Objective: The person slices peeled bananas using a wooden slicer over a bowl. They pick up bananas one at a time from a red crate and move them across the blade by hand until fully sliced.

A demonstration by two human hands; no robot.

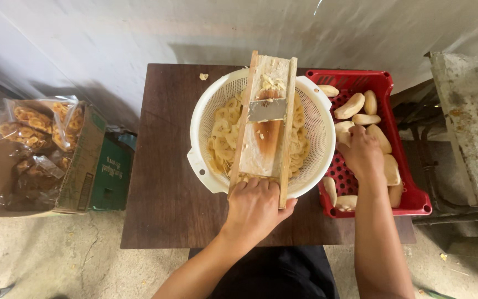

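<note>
Seen from above: a dark brown wooden table [167, 194] set against a pale wall, its far-right part covered by a red plastic crate [410, 191] whose floor is largely hidden by peeled, pale fruit pieces [349, 105] and by the person's right forearm. A concrete block [471, 127] at the right runs out of view at the edge. On the floor to the left, a cardboard box [81, 166] of clear bags holding fried slices [29, 119] is cut off along its lower-left side; the dark contents lower in the box are hard to make out.

At the table's centre stands a white perforated colander [316, 133]. A wooden slicer board [266, 127] with a metal blade [268, 109] lies tilted across its rim and hides the middle of the heap of pale yellow slices [222, 130] beneath.

The left hand [256, 207] comes in from below, forearm angled up and to the right — fingers curled over the near end of the board, gripping it. The right hand [362, 155] reaches straight forward into the crate, palm down, back of the hand toward the viewer; it rests on one fruit piece, its fingers bent over it, but whether they have closed on it cannot be told — the fingertips are hidden.

A small crumb [203, 76] lies on the table's far edge.
</note>
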